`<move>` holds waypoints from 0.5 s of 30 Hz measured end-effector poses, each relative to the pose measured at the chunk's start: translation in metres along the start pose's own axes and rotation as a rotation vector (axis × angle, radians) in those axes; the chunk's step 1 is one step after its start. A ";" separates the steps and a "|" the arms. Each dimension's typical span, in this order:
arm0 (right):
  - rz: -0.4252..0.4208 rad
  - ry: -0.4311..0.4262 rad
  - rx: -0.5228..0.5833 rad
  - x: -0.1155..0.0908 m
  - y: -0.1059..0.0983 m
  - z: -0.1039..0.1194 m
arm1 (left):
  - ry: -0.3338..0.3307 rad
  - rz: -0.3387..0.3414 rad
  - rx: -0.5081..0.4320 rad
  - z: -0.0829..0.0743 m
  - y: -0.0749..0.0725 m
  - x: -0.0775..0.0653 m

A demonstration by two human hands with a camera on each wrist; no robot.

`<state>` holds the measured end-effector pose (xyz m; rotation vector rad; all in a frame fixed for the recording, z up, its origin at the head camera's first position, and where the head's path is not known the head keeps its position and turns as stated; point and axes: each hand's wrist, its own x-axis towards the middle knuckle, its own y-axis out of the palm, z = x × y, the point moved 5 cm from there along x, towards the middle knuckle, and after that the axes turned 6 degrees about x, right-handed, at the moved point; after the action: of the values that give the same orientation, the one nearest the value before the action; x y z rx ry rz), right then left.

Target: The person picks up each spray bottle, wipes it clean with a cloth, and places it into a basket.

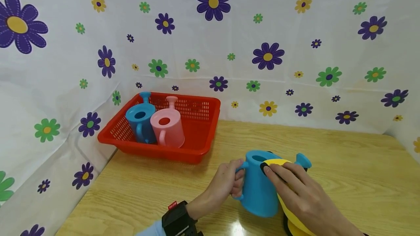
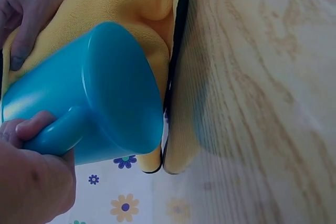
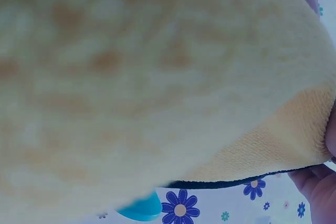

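Observation:
My left hand (image 1: 224,183) grips the handle of a blue watering can (image 1: 259,192), which is lifted above the wooden table and slightly tilted. A yellow cloth (image 1: 292,219) with black edging lies against the can's right side, below its round spout head. Over that cloth is my right hand (image 1: 303,197), holding it to the can near the rim. The left wrist view shows the can's bottom (image 2: 123,95) and the bunched fabric behind it. In the right wrist view the cloth (image 3: 257,148) hides most of the can.
At the back left of the table (image 1: 347,170) stands a red plastic basket (image 1: 203,148). Inside it are another blue watering can (image 1: 139,114) and a pink one (image 1: 174,130), side by side. A flower-patterned sheet (image 1: 183,43) hangs behind and to the left.

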<state>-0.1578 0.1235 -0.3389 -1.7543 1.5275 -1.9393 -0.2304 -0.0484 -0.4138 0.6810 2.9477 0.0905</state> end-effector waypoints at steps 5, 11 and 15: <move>-0.020 -0.002 0.052 0.000 -0.001 0.001 | -0.007 -0.007 -0.011 0.000 -0.002 -0.001; -0.011 -0.030 0.104 -0.001 0.002 0.004 | -0.017 -0.014 -0.008 0.001 -0.002 -0.003; -0.007 -0.056 0.126 -0.002 0.006 0.005 | -0.005 -0.019 -0.004 0.001 -0.003 -0.002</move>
<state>-0.1562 0.1187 -0.3451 -1.7489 1.3512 -1.9265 -0.2295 -0.0520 -0.4145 0.6511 2.9477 0.0934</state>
